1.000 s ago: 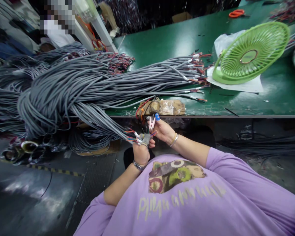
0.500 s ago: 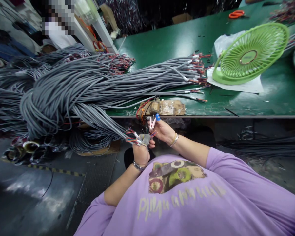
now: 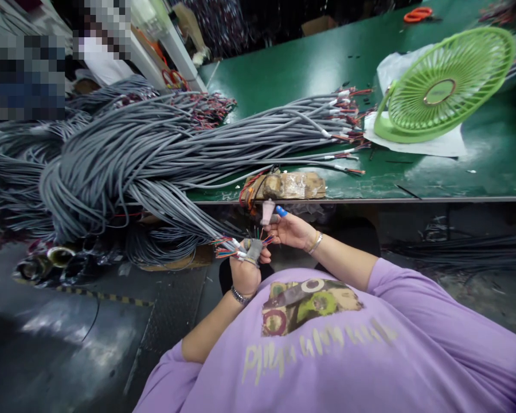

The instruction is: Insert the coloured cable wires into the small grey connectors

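My left hand [image 3: 245, 269] is closed around the ends of several grey cables [image 3: 184, 215], whose coloured inner wires [image 3: 223, 248] fan out above my fist. My right hand [image 3: 293, 230], with a blue cap on one fingertip, pinches a small pink tool [image 3: 267, 211] just above those wire ends. Both hands are below the front edge of the green table [image 3: 292, 74]. The cables run from my left hand up into a big grey bundle [image 3: 124, 149] draped over the table's left end.
A green fan [image 3: 442, 86] lies on white paper at the table's right. A taped brown block [image 3: 290, 185] sits at the table edge above my hands. Orange scissors [image 3: 418, 14] lie far back. Another person [image 3: 98, 51] is at the upper left. More cable coils [image 3: 47, 261] lie on the floor.
My right hand has moved slightly up and right, and the pink tool now looks blurred. The left hand keeps its hold on the cable ends.
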Tool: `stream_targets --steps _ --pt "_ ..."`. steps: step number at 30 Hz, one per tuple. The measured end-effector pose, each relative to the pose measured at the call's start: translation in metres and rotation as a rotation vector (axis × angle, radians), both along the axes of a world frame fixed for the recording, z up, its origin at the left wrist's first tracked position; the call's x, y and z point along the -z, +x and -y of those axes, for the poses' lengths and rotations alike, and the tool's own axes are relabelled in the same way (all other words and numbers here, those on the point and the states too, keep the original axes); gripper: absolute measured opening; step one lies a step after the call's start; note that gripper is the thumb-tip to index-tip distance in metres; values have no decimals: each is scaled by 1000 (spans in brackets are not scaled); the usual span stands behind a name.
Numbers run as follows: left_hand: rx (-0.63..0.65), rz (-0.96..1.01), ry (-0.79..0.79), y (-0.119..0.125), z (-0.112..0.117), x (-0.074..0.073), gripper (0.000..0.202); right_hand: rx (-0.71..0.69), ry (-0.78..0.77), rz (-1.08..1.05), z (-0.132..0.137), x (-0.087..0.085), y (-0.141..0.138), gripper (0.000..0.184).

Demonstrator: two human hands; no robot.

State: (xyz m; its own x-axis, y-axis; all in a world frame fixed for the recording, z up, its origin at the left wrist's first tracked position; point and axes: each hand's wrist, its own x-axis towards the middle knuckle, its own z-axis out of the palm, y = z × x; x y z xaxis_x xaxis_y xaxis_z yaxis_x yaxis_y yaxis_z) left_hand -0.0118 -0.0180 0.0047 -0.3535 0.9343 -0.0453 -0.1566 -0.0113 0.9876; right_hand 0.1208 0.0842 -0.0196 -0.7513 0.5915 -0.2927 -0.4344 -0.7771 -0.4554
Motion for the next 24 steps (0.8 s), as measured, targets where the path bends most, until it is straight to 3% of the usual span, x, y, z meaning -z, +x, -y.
stream_targets --steps 4,10,21,24 --pt "30 -68 3 -3 1 9 23 -183 220 112 -3 -3 15 42" --pt "64 -147 -25 -4 0 17 25 -207 446 306 -1 -24 16 40" --pt "91 -135 -55 -5 -3 17 25 -114 500 381 8 -27 13 16" --pt "77 -116 -65 -5 -4 17 25 -20 443 404 9 -24 12 10"
